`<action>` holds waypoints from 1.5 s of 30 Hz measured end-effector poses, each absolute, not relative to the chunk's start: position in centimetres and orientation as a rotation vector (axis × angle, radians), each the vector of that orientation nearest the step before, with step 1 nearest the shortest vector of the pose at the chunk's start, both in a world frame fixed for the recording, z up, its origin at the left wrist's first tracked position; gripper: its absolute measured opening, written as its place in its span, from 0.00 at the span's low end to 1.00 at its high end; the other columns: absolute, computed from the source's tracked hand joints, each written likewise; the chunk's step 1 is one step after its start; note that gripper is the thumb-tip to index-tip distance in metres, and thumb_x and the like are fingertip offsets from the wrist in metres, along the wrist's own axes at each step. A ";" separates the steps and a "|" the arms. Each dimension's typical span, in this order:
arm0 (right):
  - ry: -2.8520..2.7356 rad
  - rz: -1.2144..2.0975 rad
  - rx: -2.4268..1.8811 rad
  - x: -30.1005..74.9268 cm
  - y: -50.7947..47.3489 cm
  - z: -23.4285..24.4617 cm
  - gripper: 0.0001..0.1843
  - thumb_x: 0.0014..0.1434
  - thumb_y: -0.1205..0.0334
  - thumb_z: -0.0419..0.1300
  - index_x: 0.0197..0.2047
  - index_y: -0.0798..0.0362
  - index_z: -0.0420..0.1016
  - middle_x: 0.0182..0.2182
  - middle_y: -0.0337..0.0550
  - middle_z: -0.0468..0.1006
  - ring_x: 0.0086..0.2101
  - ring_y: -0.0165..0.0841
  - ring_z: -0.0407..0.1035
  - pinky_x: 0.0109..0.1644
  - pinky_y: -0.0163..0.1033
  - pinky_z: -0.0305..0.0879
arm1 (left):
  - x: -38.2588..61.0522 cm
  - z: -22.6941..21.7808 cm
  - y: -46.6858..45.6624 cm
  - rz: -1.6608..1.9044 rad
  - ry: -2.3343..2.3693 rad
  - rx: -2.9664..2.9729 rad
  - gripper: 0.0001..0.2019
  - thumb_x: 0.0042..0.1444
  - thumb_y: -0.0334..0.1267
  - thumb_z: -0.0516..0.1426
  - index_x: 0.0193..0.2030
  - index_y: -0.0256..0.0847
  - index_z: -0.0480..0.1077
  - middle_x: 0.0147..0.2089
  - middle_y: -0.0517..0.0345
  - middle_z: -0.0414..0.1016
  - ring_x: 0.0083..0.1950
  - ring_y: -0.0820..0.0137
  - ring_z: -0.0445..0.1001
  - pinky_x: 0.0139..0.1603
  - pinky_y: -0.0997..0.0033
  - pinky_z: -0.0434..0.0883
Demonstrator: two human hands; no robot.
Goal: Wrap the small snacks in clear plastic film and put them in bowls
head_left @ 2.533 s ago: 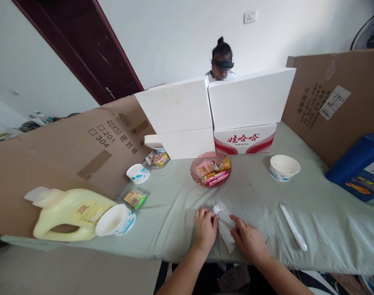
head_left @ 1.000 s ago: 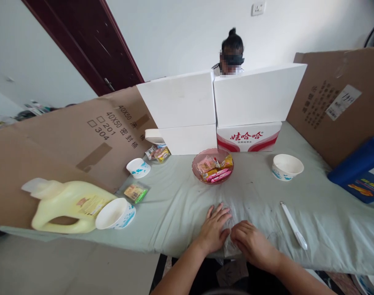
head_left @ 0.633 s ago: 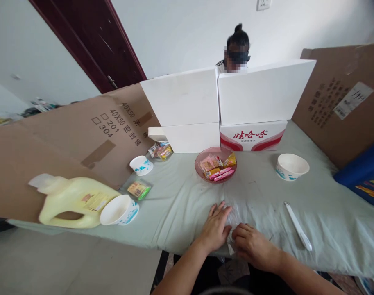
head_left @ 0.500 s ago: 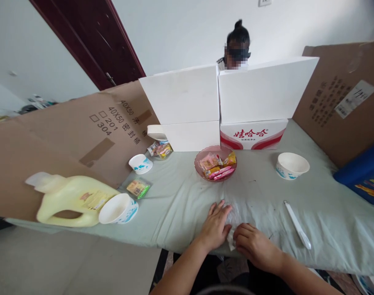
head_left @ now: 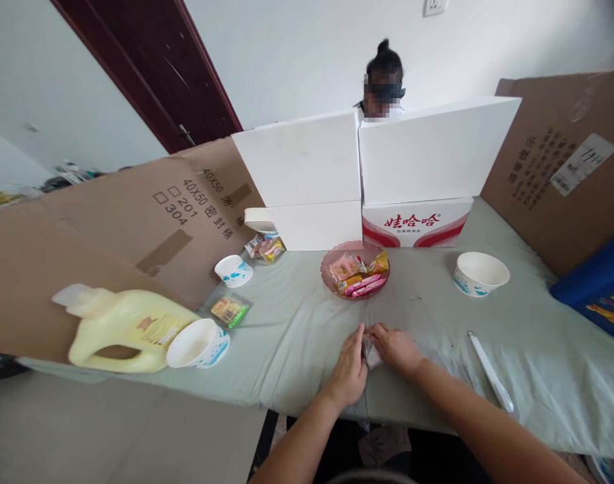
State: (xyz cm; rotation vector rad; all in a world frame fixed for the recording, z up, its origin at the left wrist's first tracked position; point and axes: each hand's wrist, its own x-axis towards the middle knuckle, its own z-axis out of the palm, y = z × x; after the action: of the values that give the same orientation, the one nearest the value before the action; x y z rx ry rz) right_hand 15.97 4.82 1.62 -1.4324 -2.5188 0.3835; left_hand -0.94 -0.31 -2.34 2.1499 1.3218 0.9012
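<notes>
A clear plastic bag (head_left: 371, 353) lies on the grey-green cloth near the table's front edge, mostly covered by my hands. My left hand (head_left: 350, 370) rests edge-on against its left side, fingers together. My right hand (head_left: 395, 347) is curled over the bag's top, pinching it. Just beyond them stands a pink bowl (head_left: 355, 275) holding several wrapped snacks.
A white paper bowl (head_left: 481, 273) and a white sealing stick (head_left: 491, 372) lie to the right. To the left are a yellow jug (head_left: 128, 331), two paper bowls (head_left: 198, 343) (head_left: 233, 270) and snack packets (head_left: 229, 310). White boxes (head_left: 367, 175) and cardboard (head_left: 135, 228) wall the table; a person (head_left: 382, 81) sits behind.
My right hand moved forward from the table's edge onto the top of the bag. My left hand turned from flat and spread to edge-on beside it.
</notes>
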 end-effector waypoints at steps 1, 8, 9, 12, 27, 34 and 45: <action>-2.521 0.357 -1.468 15.7 4.9 1.3 0.14 0.69 0.61 0.45 0.45 0.52 0.70 0.38 0.45 0.77 0.32 0.32 0.74 0.33 0.34 0.62 | -1.0 -2.3 -0.4 0.950 1.335 2.114 0.40 0.53 0.20 0.46 0.72 0.40 0.38 0.70 0.43 0.53 0.70 0.62 0.54 0.67 0.50 0.59; -2.598 0.235 -1.521 15.0 4.2 0.6 0.14 0.69 0.64 0.44 0.42 0.52 0.71 0.38 0.47 0.75 0.33 0.32 0.73 0.32 0.34 0.61 | -0.4 -0.2 -0.8 1.088 1.420 2.227 0.09 0.58 0.29 0.54 0.44 0.42 0.70 0.49 0.51 0.70 0.56 0.59 0.66 0.58 0.49 0.66; -2.607 0.226 -1.517 14.9 4.1 0.7 0.14 0.68 0.64 0.44 0.42 0.52 0.71 0.38 0.46 0.75 0.33 0.32 0.72 0.32 0.34 0.61 | -0.2 0.0 -0.8 1.034 1.413 2.284 0.06 0.57 0.29 0.55 0.40 0.42 0.71 0.46 0.52 0.71 0.55 0.58 0.66 0.58 0.49 0.66; -2.603 0.199 -1.533 14.9 4.0 0.8 0.13 0.68 0.62 0.46 0.42 0.52 0.71 0.38 0.46 0.75 0.33 0.31 0.72 0.33 0.34 0.61 | 0.2 0.2 -0.7 0.948 1.455 2.344 0.05 0.54 0.28 0.59 0.34 0.42 0.72 0.44 0.53 0.72 0.53 0.57 0.65 0.58 0.47 0.66; -2.596 0.340 -1.061 18.7 2.9 2.8 0.13 0.61 0.68 0.55 0.47 0.48 0.74 0.52 0.44 0.73 0.57 0.39 0.60 0.60 0.47 0.58 | 0.2 -0.4 -0.4 1.068 1.480 2.213 0.14 0.47 0.25 0.58 0.41 0.43 0.66 0.49 0.51 0.70 0.57 0.56 0.67 0.58 0.45 0.66; -2.661 0.377 -0.906 20.4 2.5 1.9 0.10 0.64 0.67 0.52 0.39 0.52 0.76 0.43 0.43 0.78 0.45 0.34 0.67 0.50 0.40 0.65 | -0.4 -0.1 -0.6 1.145 1.457 2.166 0.11 0.50 0.25 0.53 0.40 0.43 0.66 0.44 0.53 0.71 0.49 0.61 0.71 0.51 0.55 0.71; -2.061 -0.070 -1.972 38.2 16.6 9.2 0.13 0.64 0.65 0.52 0.44 0.60 0.76 0.45 0.57 0.75 0.50 0.44 0.66 0.55 0.50 0.62 | -0.3 -0.6 -0.4 0.967 1.460 2.323 0.06 0.54 0.28 0.54 0.37 0.43 0.69 0.45 0.52 0.70 0.51 0.59 0.69 0.51 0.52 0.70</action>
State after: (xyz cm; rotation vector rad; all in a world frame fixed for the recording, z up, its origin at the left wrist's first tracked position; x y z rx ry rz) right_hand 38.16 16.61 9.19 -1.9716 -2.0608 -0.0700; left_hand -0.27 -0.42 -0.60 2.3227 1.4596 0.9672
